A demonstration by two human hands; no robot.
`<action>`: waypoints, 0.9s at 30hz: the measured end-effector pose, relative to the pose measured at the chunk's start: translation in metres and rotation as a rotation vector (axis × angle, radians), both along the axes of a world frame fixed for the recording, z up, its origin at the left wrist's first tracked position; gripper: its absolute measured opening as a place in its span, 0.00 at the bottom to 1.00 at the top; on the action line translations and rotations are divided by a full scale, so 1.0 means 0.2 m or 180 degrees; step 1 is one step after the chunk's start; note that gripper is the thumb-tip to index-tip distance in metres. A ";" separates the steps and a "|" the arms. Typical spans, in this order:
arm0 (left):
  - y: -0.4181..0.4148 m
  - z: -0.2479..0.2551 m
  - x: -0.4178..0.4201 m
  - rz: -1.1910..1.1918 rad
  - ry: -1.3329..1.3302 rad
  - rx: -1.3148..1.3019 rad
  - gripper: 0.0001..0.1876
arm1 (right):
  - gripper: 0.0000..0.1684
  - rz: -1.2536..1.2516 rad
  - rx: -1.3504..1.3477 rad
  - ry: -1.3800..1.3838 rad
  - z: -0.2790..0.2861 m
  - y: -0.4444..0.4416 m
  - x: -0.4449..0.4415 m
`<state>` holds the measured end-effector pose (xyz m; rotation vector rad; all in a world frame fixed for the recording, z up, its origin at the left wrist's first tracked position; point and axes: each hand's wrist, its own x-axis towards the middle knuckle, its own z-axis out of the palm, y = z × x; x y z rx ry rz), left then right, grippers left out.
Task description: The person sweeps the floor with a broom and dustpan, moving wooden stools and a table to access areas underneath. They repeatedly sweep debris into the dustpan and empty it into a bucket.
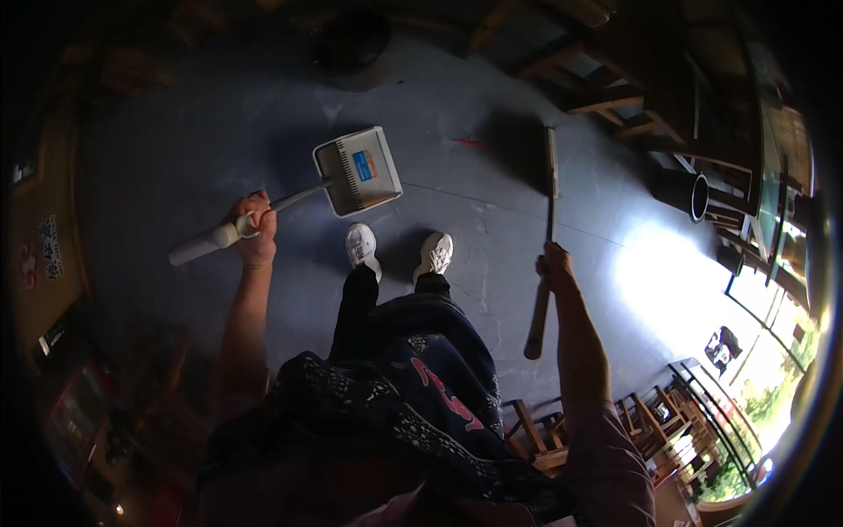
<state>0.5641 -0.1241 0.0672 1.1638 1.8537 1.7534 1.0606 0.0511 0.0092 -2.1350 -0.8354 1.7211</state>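
My left hand (255, 229) is closed around the pole of a long-handled dustpan (359, 172), below its pale grip. The white pan, with a toothed edge and a blue and orange sticker, hangs over the grey floor ahead of my white shoes. On the other side, my right hand (556, 267) grips the handle of a long, narrow-headed tool (552, 161), perhaps a broom or squeegee. Its head points away from me, and the thick handle end reaches back past my hand. A small red thing (469, 141) lies on the floor between the two tools.
Wooden tables and chairs (698, 148) line the right side, with a dark bin (698, 196) beside them. More wooden chairs (537, 435) stand behind me at the lower right. A dark round object (352, 43) is at the far end. Bright window light falls on the floor at right.
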 end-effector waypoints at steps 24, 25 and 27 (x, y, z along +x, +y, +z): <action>-0.04 0.22 0.01 -0.0346 0.0602 -0.0613 0.13 | 0.09 -0.0078 -0.0560 -0.0737 0.59 -0.67 -0.30; -0.06 0.22 0.00 -0.0215 0.0644 -0.0365 0.14 | 0.07 -0.0163 -0.0271 -0.0625 0.48 -0.62 -0.23; -0.13 0.16 -0.06 -0.0288 0.0167 -0.0125 0.11 | 0.07 -0.0329 0.0175 -0.0091 0.26 -0.51 -0.09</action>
